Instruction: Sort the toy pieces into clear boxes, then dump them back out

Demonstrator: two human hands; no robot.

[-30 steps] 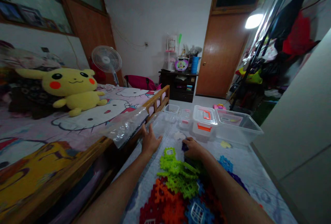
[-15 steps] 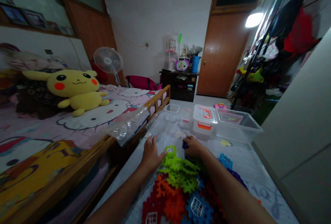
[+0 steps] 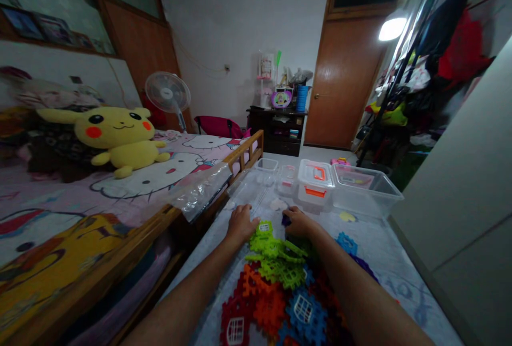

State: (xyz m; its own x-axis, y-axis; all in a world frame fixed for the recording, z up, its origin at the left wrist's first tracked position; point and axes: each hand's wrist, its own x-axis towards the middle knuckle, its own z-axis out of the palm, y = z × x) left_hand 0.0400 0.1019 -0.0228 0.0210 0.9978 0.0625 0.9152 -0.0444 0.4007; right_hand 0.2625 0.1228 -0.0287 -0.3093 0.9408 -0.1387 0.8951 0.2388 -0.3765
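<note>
A pile of interlocking plastic tiles lies on the pale mat in front of me: green ones (image 3: 276,260) at the far end, orange (image 3: 266,311), red (image 3: 234,324) and blue (image 3: 306,316) nearer. My left hand (image 3: 241,223) rests at the left far edge of the green tiles, its fingers curled against a green piece. My right hand (image 3: 298,222) is closed around a small dark purple piece (image 3: 285,220) at the far right of the pile. Both forearms reach out over the tiles.
Clear plastic boxes (image 3: 366,188) and an orange-latched case (image 3: 316,186) stand beyond the hands. A wooden bed rail (image 3: 208,191) with a plastic bag (image 3: 200,188) runs along the left. A yellow plush (image 3: 120,135) lies on the bed. A grey cabinet side (image 3: 460,202) closes the right.
My left hand came back from the mat near the bed rail to the green tiles and curled on them. The right hand stayed put on the purple piece.
</note>
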